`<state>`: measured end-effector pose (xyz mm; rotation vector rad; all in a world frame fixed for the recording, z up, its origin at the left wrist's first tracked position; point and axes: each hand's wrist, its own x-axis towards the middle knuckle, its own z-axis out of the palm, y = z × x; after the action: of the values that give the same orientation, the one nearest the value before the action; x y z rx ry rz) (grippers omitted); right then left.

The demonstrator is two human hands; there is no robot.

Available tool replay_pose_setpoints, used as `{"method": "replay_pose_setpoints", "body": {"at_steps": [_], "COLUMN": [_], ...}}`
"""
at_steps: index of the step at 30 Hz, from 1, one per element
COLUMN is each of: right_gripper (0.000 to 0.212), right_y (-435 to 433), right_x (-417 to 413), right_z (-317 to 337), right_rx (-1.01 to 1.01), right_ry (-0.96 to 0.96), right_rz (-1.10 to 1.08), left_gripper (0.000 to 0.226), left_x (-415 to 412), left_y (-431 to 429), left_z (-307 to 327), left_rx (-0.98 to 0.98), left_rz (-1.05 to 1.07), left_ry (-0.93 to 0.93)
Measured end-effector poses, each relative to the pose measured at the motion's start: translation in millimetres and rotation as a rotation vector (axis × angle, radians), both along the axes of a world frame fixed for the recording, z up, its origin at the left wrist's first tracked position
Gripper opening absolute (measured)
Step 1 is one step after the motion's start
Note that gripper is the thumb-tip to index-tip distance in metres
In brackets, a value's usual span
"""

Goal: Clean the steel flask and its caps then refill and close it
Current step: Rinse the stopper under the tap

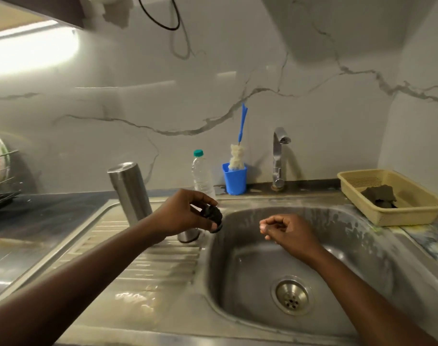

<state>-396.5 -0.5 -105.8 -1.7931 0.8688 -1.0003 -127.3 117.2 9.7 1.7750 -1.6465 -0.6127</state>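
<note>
Left hand [185, 216] grips black cap [213, 216]; blue cup [234, 179] holds brush [236, 158].

Left hand [185, 213] pinches a black cap [213, 216] beside the steel flask [129, 191]; right hand [287, 231], fingers curled, hovers over the sink [362, 245].

No readable text, labels or numbers anywhere.

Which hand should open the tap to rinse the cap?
Right. The right hand holds nothing visible and hovers over the sink, nearer the tap. The left hand grips the black cap beside the flask.
</note>
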Motion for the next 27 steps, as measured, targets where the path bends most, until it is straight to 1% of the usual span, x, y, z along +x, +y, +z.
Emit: {"method": "replay_pose_setpoints", "body": {"at_steps": [3,8,14,22,27], "right_gripper": [0.007,0.007,0.008,0.008,0.008], "right_y": [2,5,9,12,12], "right_x": [0,2,3,3,2], "right_z": [-4,-8,-8,-5,-5], "right_rx": [-0.073,-0.089,-0.103,-0.101,-0.096], "right_ry": [0.138,0.199,0.238,0.260,0.249], "right_rz": [0.035,0.078,0.122,0.137,0.132], "left_gripper": [0.054,0.055,0.056,0.052,0.056], "left_x": [22,56,72,76,72], "left_y": [26,58,73,73,64], "left_z": [-2,-18,-35,-39,-32], "left_rx": [0.023,0.086,0.151,0.171,0.238], "left_rz": [0.026,0.080,0.141,0.116,0.067], "left_ry": [-0.140,-0.312,-0.351,-0.389,-0.459]}}
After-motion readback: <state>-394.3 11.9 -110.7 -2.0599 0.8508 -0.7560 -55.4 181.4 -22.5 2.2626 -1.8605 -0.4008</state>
